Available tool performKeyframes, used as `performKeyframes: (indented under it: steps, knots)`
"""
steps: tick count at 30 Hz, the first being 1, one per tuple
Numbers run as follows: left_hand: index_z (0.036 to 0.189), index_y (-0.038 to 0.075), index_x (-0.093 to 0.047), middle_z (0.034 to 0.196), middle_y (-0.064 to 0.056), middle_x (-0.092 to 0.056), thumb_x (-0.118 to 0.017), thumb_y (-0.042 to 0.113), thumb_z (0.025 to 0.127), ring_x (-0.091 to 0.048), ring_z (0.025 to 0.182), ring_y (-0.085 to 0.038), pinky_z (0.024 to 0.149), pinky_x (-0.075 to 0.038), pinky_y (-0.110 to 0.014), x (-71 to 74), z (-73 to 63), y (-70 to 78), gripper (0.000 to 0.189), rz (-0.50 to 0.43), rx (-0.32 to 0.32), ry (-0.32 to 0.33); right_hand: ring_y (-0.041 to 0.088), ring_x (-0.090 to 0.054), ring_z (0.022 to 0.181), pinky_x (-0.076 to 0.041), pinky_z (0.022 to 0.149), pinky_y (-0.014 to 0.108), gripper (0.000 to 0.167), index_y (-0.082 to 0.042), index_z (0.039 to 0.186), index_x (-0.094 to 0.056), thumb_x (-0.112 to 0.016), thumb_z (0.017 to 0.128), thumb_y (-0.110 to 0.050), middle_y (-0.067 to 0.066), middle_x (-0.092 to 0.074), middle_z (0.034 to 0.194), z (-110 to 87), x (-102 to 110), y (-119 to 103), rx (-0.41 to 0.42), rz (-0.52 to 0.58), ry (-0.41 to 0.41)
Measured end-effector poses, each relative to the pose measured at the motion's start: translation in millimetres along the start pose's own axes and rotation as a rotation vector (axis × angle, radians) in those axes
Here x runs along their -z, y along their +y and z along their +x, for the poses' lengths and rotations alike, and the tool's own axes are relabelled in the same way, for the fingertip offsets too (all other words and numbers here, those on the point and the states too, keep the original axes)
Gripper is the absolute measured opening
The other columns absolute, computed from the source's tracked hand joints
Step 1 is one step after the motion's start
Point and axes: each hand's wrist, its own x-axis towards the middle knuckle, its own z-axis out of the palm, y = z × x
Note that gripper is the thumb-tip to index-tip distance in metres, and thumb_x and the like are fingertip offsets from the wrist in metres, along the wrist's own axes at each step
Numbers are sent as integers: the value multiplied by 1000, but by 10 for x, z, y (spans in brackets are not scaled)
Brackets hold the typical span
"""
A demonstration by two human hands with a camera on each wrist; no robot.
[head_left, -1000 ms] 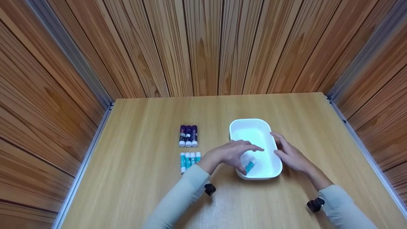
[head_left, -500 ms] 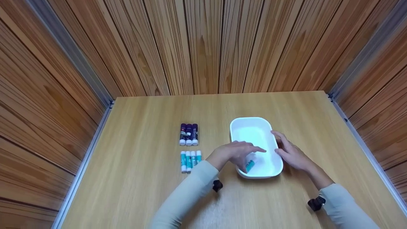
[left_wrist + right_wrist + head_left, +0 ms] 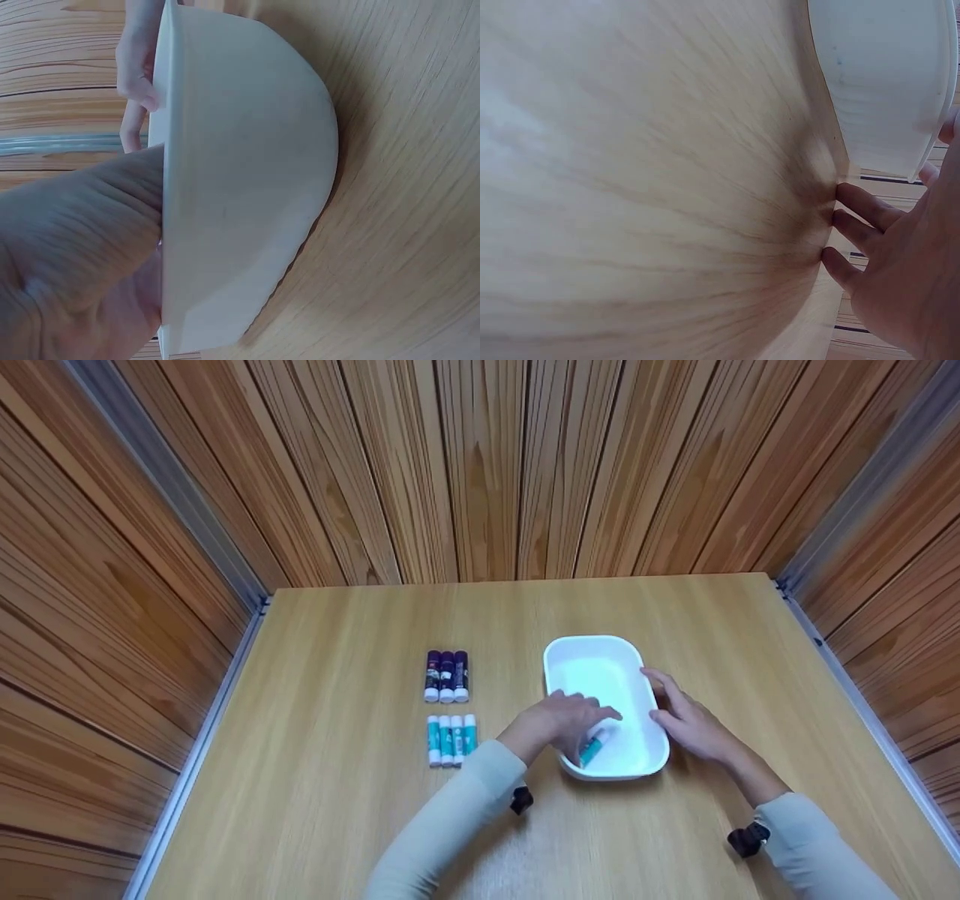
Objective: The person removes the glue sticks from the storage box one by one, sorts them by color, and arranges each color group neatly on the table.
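A white plastic tray (image 3: 626,750) sits on the table, with a teal-and-white glue stick (image 3: 590,751) lying in its near left part. My left hand (image 3: 559,724) reaches over the left rim, its thumb beside that stick and its index finger stretched out above it. In the left wrist view the tray's wall hides the fingertips of this hand. At the opposite side, my right hand (image 3: 690,724) rests against the tray's right rim with thumb and index finger apart. The right wrist view has three of its fingers (image 3: 866,229) reaching down to the tabletop.
Left of the tray lies a row of several teal-and-white glue sticks (image 3: 451,741). Farther back, three dark purple glue sticks (image 3: 447,676) with white ends lie side by side. Wood-panelled walls (image 3: 480,472) enclose the table (image 3: 337,697) at the back and sides.
My left hand has moved right and lower into the tray, closer around the glue stick. More of the teal row has come into sight. My right hand stays at the rim.
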Motion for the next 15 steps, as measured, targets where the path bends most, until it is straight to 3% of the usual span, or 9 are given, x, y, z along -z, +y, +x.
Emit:
performKeyframes:
  steps: [8, 15]
  knots:
    - [163, 41, -53, 165, 6, -56, -90, 44, 96, -54, 150, -19, 132, -43, -40, -44, 23, 0, 77, 118, -37, 7, 52, -55, 154, -47, 125, 73, 69, -22, 179, -17, -51, 119, -18, 31, -51, 167, -1, -25, 16, 10, -24, 11]
    - [164, 50, -51, 162, 5, -58, -82, 64, 96, -54, 155, -21, 136, -42, -49, -141, 83, 32, 76, 179, -21, 98, 54, -53, 155, -46, 125, 76, 70, -22, 179, -16, -51, 119, -17, 32, -50, 168, 2, 1, -5, 29, -13, 15]
